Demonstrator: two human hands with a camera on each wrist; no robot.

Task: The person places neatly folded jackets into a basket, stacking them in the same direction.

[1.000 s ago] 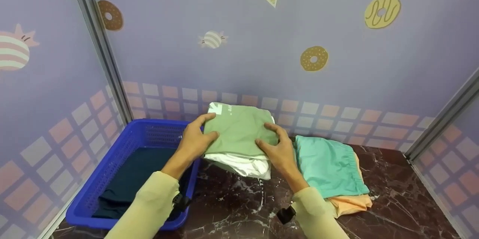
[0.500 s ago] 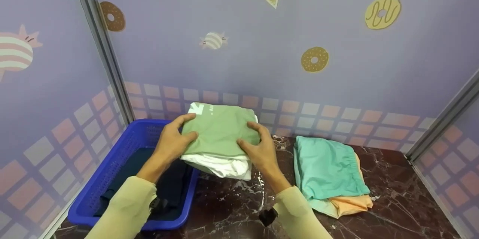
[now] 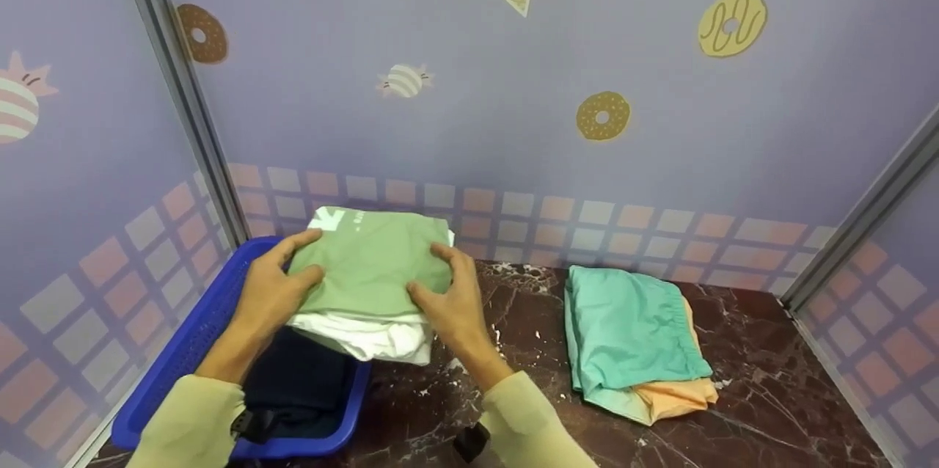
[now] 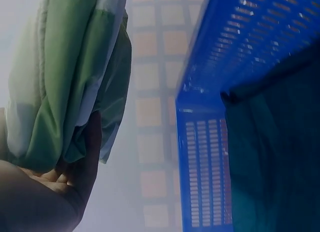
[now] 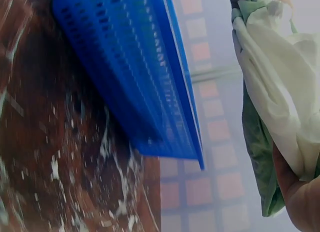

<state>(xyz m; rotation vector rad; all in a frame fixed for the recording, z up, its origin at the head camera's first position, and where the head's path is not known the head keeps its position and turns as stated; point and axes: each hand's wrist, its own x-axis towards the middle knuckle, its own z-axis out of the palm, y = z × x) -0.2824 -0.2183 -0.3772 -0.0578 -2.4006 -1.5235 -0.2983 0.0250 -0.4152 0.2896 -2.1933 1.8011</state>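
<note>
Both hands carry a folded bundle of green and white clothing [image 3: 374,262], with a white print at its far left corner. My left hand [image 3: 275,288] grips the bundle's left edge, thumb on top. At the right edge, my right hand [image 3: 455,299] grips it the same way, with fingers under the cloth in the right wrist view. The bundle hangs over the right part of a blue plastic basket [image 3: 352,409], raised above its rim. Dark navy folded cloth [image 3: 301,373] lies inside the basket, partly hidden by the bundle and left arm.
On the right of the dark red marbled tabletop [image 3: 513,351] lies a folded teal garment [image 3: 634,328], with an orange one [image 3: 678,398] showing beneath it. A patterned purple wall [image 3: 499,130] stands behind, and side panels close in the left and right.
Both hands have moved left with the green and white bundle, from over the tabletop beside the basket to over the basket's right side. The teal and orange garments stay put.
</note>
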